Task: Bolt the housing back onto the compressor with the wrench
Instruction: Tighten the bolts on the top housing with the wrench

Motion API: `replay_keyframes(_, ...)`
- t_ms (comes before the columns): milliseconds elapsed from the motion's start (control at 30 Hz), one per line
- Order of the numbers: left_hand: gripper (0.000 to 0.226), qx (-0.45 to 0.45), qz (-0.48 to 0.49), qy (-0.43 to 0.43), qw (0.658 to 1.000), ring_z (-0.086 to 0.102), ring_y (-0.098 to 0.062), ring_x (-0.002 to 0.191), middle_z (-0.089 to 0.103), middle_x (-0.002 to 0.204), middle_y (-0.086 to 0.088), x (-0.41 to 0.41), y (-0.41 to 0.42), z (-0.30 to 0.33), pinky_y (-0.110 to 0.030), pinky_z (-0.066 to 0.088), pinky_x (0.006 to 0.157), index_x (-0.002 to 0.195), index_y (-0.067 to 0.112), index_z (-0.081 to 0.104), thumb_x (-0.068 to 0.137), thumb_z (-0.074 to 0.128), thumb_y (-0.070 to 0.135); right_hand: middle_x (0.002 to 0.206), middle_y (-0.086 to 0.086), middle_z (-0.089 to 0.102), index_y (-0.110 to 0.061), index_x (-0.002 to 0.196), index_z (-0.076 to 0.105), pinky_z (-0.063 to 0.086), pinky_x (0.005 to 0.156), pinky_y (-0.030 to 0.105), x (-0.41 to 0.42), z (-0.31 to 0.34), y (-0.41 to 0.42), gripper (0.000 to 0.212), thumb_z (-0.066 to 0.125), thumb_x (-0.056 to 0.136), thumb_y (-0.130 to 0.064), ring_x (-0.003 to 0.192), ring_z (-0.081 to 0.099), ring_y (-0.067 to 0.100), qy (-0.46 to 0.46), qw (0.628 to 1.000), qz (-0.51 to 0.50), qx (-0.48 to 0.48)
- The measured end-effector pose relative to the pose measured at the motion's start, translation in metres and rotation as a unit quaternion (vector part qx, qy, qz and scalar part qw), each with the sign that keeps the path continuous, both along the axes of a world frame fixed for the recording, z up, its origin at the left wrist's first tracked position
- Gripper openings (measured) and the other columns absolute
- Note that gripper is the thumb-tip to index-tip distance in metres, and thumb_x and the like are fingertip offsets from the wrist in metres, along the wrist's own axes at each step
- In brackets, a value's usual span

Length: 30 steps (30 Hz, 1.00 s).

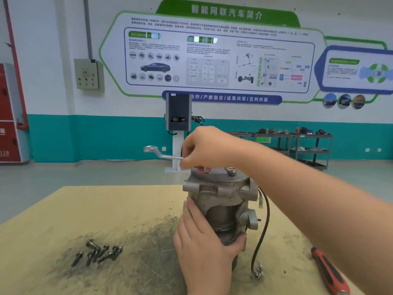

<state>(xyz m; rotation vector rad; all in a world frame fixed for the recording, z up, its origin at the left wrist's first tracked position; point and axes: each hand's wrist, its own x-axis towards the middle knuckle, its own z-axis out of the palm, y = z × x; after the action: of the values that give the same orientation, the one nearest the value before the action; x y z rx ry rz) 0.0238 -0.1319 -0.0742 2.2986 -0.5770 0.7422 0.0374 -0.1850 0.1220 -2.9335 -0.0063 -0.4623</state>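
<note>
the compressor [223, 211] stands upright on the table [63, 213], with the housing [219, 186] seated on top. the left hand [204, 243] grasps the compressor body to steady it. the right hand [204, 145] grips the wrench [161, 154] above the housing top; whether its hidden end sits on a bolt cannot be told. several loose bolts [97, 252] lie on the table to the left, so the bolting appears to be at an early or middle stage, with most fasteners not yet fitted.
</note>
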Motion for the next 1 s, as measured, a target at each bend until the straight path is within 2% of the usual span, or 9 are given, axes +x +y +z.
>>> replay_keyframes(133,0.137,0.015,0.002,0.006,1.000,0.070,-0.040,0.098,0.066,0.118,-0.024,-0.001,0.002,0.001,-0.051,0.058,0.076,0.129,-0.012,0.050,0.029,0.083,0.075,0.068,0.005,0.059,-0.002,0.078,0.062,0.041,0.040,0.012,0.028,0.010,-0.049,0.013,0.060,0.090,-0.008,0.037,0.050,0.004,0.078,0.960,-0.128,0.236)
replay_keyframes(267,0.134,0.014,0.004,0.003,1.000,0.069,-0.041,0.098,0.066,0.119,-0.024,-0.001,0.003,0.000,-0.052,0.057,0.078,0.128,-0.013,0.053,0.030,0.084,0.073,0.076,0.014,0.058,0.005,0.093,0.057,0.043,0.034,0.013,-0.006,-0.009,-0.093,0.010,0.051,0.097,-0.002,0.034,0.051,0.005,0.037,0.727,-0.147,0.670)
replay_keyframes(400,0.133,0.009,0.003,0.000,1.000,0.068,-0.040,0.101,0.065,0.121,-0.024,-0.002,0.004,0.000,-0.051,0.057,0.081,0.131,-0.013,0.050,0.035,0.084,0.074,0.059,0.010,0.058,-0.002,0.099,0.054,0.041,0.034,0.011,-0.069,-0.049,-0.102,0.012,0.055,0.087,0.001,0.038,0.052,0.005,-0.110,0.498,-0.030,0.860)
replay_keyframes(433,0.134,0.012,0.001,0.003,1.000,0.068,-0.040,0.102,0.065,0.121,-0.024,-0.003,0.004,0.000,-0.051,0.057,0.081,0.131,-0.012,0.048,0.035,0.084,0.074,0.059,0.008,0.058,-0.004,0.098,0.055,0.041,0.036,0.010,-0.084,-0.060,-0.097,0.013,0.054,0.086,0.001,0.040,0.053,0.006,-0.150,0.505,0.003,0.850)
replay_keyframes(500,0.136,0.019,-0.001,0.008,1.000,0.069,-0.039,0.101,0.065,0.121,-0.024,-0.005,0.004,0.000,-0.050,0.057,0.080,0.131,-0.011,0.046,0.033,0.084,0.075,0.068,0.009,0.064,-0.012,0.088,0.059,0.045,0.041,0.015,-0.107,-0.079,-0.079,0.020,0.048,0.091,0.004,0.048,0.058,0.011,-0.255,0.609,0.041,0.750)
replay_keyframes(600,0.137,0.019,-0.002,0.011,1.000,0.069,-0.039,0.100,0.065,0.121,-0.024,-0.006,0.005,0.001,-0.050,0.058,0.078,0.131,-0.011,0.046,0.032,0.084,0.075,0.074,0.000,0.063,-0.022,0.077,0.060,0.046,0.050,0.021,-0.123,-0.084,-0.039,0.031,0.045,0.090,0.001,0.060,0.058,0.012,-0.360,0.860,0.049,0.360)
replay_keyframes(667,0.136,0.010,-0.006,0.015,1.000,0.069,-0.040,0.100,0.065,0.121,-0.025,-0.005,0.004,0.002,-0.050,0.057,0.079,0.130,-0.013,0.050,0.030,0.086,0.074,0.072,-0.007,0.051,-0.019,0.077,0.055,0.040,0.052,0.018,-0.117,-0.070,-0.017,0.017,0.044,0.086,-0.009,0.063,0.052,0.011,-0.328,0.941,0.028,0.081)
replay_keyframes(800,0.134,-0.003,-0.010,0.024,1.000,0.069,-0.043,0.097,0.065,0.119,-0.026,-0.003,0.001,0.002,-0.053,0.057,0.077,0.126,-0.013,0.056,0.025,0.090,0.067,0.070,-0.007,0.031,-0.018,0.087,0.047,0.024,0.040,0.027,-0.070,-0.042,0.023,0.006,0.043,0.091,-0.020,0.051,0.026,0.006,-0.201,0.936,0.017,-0.287)
replay_keyframes(1000,0.136,0.007,-0.014,0.028,0.999,0.070,-0.043,0.095,0.066,0.116,-0.027,-0.003,0.001,0.003,-0.053,0.057,0.074,0.126,-0.015,0.054,0.025,0.089,0.069,0.067,0.000,0.045,-0.013,0.100,0.053,0.029,0.044,0.025,0.013,-0.015,0.027,0.011,0.047,0.091,-0.013,0.056,0.042,0.014,-0.064,0.958,-0.032,-0.279)
